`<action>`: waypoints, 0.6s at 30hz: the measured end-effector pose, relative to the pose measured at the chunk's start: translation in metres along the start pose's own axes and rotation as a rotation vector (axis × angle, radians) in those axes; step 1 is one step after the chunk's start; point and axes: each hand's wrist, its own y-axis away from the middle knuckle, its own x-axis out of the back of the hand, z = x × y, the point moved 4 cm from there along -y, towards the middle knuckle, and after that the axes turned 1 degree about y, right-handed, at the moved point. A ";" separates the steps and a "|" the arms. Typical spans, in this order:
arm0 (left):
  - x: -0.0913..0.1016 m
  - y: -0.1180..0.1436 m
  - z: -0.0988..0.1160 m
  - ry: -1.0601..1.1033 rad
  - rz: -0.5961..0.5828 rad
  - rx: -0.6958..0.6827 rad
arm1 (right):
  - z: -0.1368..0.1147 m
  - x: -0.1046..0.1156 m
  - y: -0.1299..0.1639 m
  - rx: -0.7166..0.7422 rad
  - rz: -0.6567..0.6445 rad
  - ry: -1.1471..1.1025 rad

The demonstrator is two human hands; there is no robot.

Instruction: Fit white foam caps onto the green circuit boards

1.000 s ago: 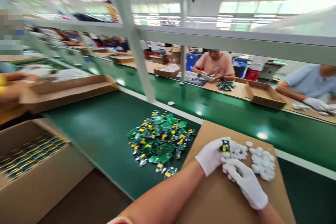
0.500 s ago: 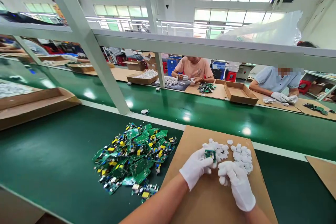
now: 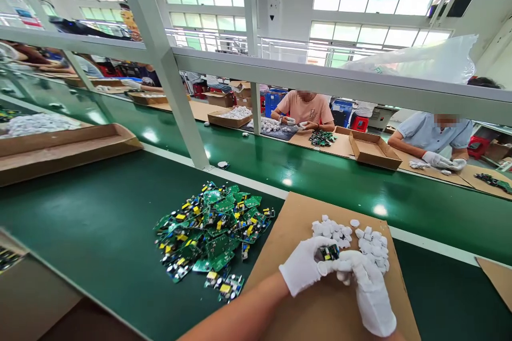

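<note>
Gloved hands [image 3: 334,272] now joined, perhaps gripping board [image 3: 329,252]

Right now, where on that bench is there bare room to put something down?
Bare green bench surface lies left of the heap of green circuit boards. The brown cardboard sheet is free along its left edge. It is crowded around the white plastic pieces and both gloved hands.

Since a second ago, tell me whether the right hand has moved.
Yes. The right hand has closed in against the left hand and its circuit board, over the cardboard sheet.
</note>
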 end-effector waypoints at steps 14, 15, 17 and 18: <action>0.002 -0.001 -0.010 0.437 -0.072 0.171 | -0.005 0.010 0.001 0.158 0.158 0.081; 0.002 -0.001 -0.010 0.421 -0.078 0.161 | -0.008 0.010 0.001 0.194 0.186 0.116; 0.001 -0.001 -0.010 0.429 -0.099 0.150 | -0.014 0.009 0.002 0.275 0.226 0.209; 0.000 -0.001 -0.009 0.441 -0.116 0.150 | -0.017 0.008 0.002 0.312 0.227 0.269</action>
